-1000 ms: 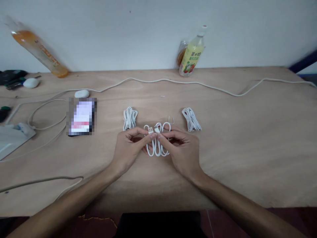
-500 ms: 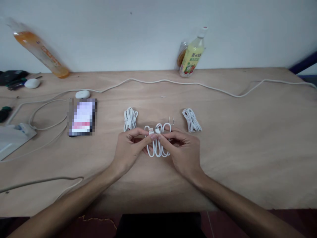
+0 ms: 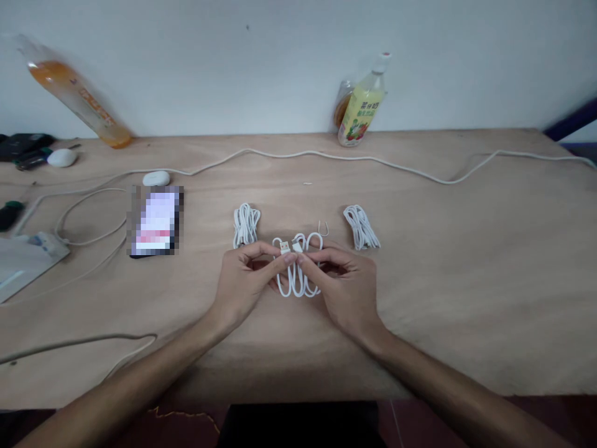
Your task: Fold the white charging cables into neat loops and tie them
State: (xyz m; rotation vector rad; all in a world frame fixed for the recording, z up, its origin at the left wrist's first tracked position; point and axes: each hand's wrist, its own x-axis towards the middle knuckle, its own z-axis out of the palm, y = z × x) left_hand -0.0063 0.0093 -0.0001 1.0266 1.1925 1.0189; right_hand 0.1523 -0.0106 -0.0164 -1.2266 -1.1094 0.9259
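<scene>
A looped white USB cable (image 3: 298, 274) lies on the wooden table (image 3: 466, 261) between my hands. My left hand (image 3: 247, 280) pinches one plug end of it, and my right hand (image 3: 342, 283) pinches the other plug end, the two plugs side by side at the fingertips. A thin twist tie (image 3: 321, 228) sticks up just behind the loops. One bundled white cable (image 3: 245, 224) rests behind my left hand. Another bundled white cable (image 3: 360, 226) rests behind my right hand.
A phone (image 3: 156, 221) lies to the left, with a white case (image 3: 155, 178) behind it. A long white cord (image 3: 326, 155) runs across the table's back. A yellow drink bottle (image 3: 361, 106) and an orange bottle (image 3: 74, 93) stand against the wall. A power strip (image 3: 41, 241) sits far left.
</scene>
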